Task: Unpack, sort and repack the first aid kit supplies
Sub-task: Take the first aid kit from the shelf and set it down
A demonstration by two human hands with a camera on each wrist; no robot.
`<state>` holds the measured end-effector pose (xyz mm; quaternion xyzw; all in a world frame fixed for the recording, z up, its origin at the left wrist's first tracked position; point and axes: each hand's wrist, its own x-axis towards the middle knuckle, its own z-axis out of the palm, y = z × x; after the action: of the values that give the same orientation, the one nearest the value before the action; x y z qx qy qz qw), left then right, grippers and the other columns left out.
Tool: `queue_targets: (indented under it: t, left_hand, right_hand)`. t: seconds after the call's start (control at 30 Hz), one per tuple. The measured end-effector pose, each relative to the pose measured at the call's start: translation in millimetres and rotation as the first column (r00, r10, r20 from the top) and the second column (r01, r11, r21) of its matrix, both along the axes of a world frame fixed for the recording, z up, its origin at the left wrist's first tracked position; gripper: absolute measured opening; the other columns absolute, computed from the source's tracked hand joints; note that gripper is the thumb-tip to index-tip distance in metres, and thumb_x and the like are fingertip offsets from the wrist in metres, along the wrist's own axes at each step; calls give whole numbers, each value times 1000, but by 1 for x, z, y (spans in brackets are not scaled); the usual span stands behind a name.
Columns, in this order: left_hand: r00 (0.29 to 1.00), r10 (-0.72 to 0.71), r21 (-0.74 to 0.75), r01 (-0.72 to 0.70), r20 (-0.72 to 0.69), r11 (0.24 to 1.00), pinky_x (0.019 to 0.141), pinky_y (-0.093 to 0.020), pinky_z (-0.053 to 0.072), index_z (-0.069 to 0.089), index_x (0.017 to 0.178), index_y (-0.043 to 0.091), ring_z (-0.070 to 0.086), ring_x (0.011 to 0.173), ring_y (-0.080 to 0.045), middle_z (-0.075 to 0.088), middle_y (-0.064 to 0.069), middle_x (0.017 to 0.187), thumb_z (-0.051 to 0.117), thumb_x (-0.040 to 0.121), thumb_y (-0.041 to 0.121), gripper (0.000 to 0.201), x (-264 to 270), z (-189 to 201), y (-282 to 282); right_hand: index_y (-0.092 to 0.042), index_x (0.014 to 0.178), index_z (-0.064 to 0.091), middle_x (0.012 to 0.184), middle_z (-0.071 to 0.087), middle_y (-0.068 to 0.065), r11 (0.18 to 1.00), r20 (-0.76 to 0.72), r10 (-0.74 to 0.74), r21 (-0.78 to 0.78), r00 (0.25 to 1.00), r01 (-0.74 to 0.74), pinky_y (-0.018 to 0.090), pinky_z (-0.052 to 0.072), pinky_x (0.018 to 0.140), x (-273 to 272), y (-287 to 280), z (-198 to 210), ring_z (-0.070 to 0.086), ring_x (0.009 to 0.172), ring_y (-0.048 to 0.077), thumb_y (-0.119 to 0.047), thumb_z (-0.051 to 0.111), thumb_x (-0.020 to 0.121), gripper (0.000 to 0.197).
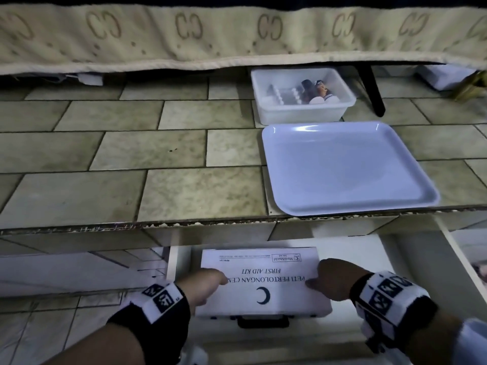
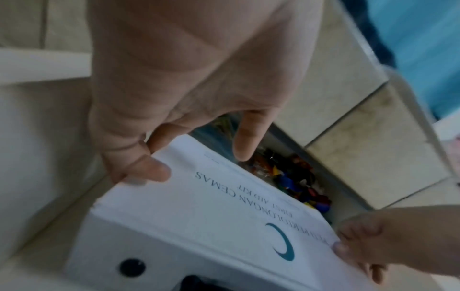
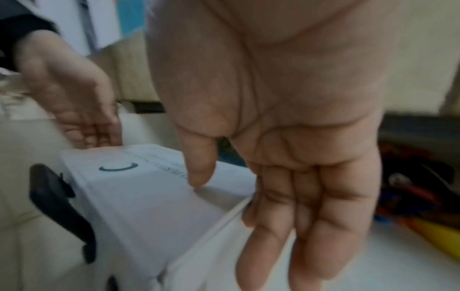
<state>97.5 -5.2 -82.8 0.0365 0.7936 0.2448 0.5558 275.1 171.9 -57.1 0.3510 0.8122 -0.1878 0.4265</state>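
Now | 1 first aid kit [image 1: 263, 283] | 2 hands on its sides: left hand [image 1: 204, 284], right hand [image 1: 334, 279]

Both my forearms reach forward side by side, each wrist wrapped in a black-and-white patterned band. My left hand [image 1: 203, 284] sits at about 9 o'clock from my right hand [image 1: 333, 279], well apart. On the left, my thumb lies flat and my fingers [image 2: 149, 167] curl under. On the right, my thumb presses down while my fingers [image 3: 311, 226] extend nearly straight, lightly bent.
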Motion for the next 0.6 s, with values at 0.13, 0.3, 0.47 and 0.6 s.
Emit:
queue_targets:
  t: [0.13,0.3,0.47,0.6]
  left_hand:
    - [999,19,152,-25,44,988,56,-14,48,64,95,11,65,64,-3,67,3,87,65,79,29,24,-4,30,-23]
    - [993,-54,204,75,-106,976,79,-30,52,66,100,18,66,95,-15,72,4,99,71,54,48,56,-20,60,-70]
    - [977,-194,325,213,-90,921,94,-19,46,69,97,37,63,102,2,71,24,98,72,72,45,27,-20,100,-109]
    - [960,-190,239,237,-206,942,66,-2,40,58,89,35,59,80,18,68,31,84,67,71,57,30,-19,137,-124]
  right_hand:
    - [-11,113,58,125,60,11,992,-125,-18,121,992,33,25,36,77,8,-11,33,56,114,22,-52,38,95,49]
    - [-25,69,34,120,60,5,987,-194,29,159,981,2,26,29,72,4,-34,86,55,113,20,-61,36,91,42]
    - [-28,67,33,114,58,-5,974,-237,80,224,968,-25,26,34,74,-6,-61,135,54,111,13,-66,37,87,43]
    - [-30,66,32,104,58,-9,943,-247,155,326,957,-68,24,35,72,-14,-67,167,55,93,7,-72,36,83,45]
